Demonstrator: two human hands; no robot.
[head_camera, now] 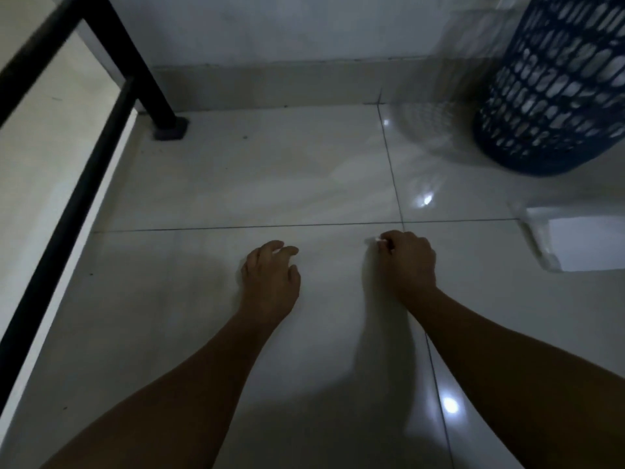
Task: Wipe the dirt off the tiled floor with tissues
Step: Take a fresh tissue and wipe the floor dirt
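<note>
Where its pale glossy tiles catch small glints of light, the tiled floor [236, 184] shows a few dark specks [245, 137] near the wall. The right hand [409, 262], fingers curled, pinches a small white tissue [375, 241] just below the grout crossing. The left hand [270, 279], nearby, is loosely curled and holds nothing. A black metal frame [67, 184] runs down the left, a blue lattice basket [554, 82] stands at the far right, and a white packet [575, 243] lies right of the right hand.

open floor ahead [257, 184] — basket [554, 82] right, frame [135, 62] left
</note>
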